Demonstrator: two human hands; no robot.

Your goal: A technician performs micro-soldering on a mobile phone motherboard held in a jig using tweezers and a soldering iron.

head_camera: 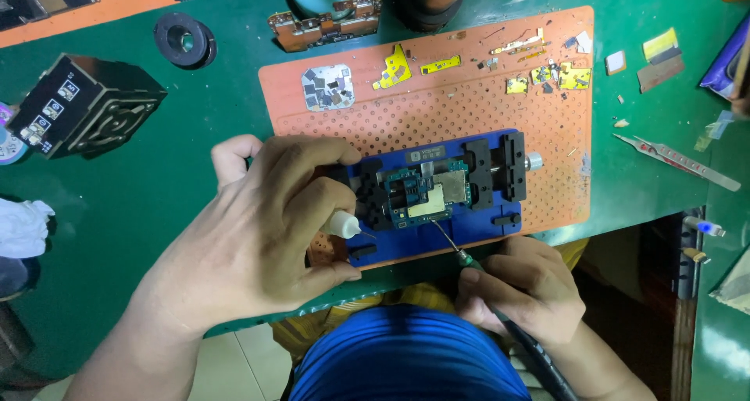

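Note:
A small circuit board (422, 191) sits clamped in a blue holder (484, 205) on an orange perforated mat (469, 112). My left hand (266, 229) holds a small white dispenser (342, 226) whose thin needle tip points at the board's left edge. My right hand (519, 288) grips a soldering iron (469, 262) with a green collar. Its thin tip touches the board's lower edge. A dark cable runs back from the iron past my wrist.
Yellow flex parts (394, 69) and small chips (326, 87) lie on the mat's far side. Tweezers (676, 160) rest on the green table at right. A black box-shaped fixture (86, 104) and a black ring (184, 40) stand at left, white cloth (23, 227) beyond.

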